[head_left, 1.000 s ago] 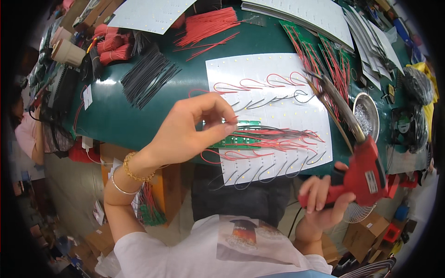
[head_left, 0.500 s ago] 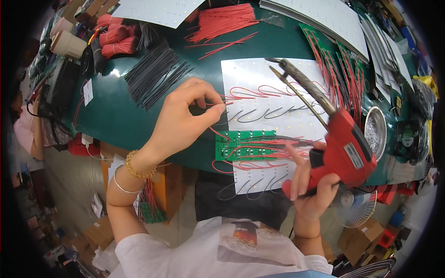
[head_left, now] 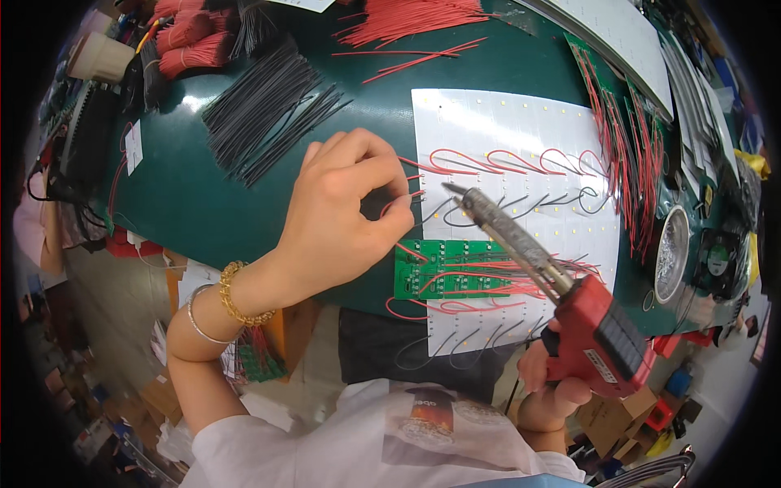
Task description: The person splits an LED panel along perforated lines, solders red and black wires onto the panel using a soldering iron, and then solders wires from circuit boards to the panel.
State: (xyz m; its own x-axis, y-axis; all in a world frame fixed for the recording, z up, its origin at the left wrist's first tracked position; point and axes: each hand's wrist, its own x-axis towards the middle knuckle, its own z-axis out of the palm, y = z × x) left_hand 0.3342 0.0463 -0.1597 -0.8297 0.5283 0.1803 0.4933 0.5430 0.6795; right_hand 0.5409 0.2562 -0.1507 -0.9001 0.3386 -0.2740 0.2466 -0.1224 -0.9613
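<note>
Left hand (head_left: 342, 220) pinched shut, thumb and forefinger on what looks like a thin red wire (head_left: 400, 205) end; too fine to be sure. Right hand (head_left: 553, 382) clenched round the red grip of a soldering gun (head_left: 561, 301), tip pointing far-left, hovering just beside the left fingertips (head_left: 399, 213). Risks, as I judge them: the hot tip is close to bare fingers, so a slip means a burn; the tip could also drag across neighbouring leads and bridge pads or scorch insulation. The green circuit board (head_left: 443, 268) lies flat at the near edge of the green table (head_left: 211, 211), partly on a white LED panel (head_left: 504, 138); it's small, multi-section, with red wires fanning off to its right. Being unclamped, it may shift under tip pressure. Loose black wires (head_left: 268, 106) lie far-left, well apart.
</note>
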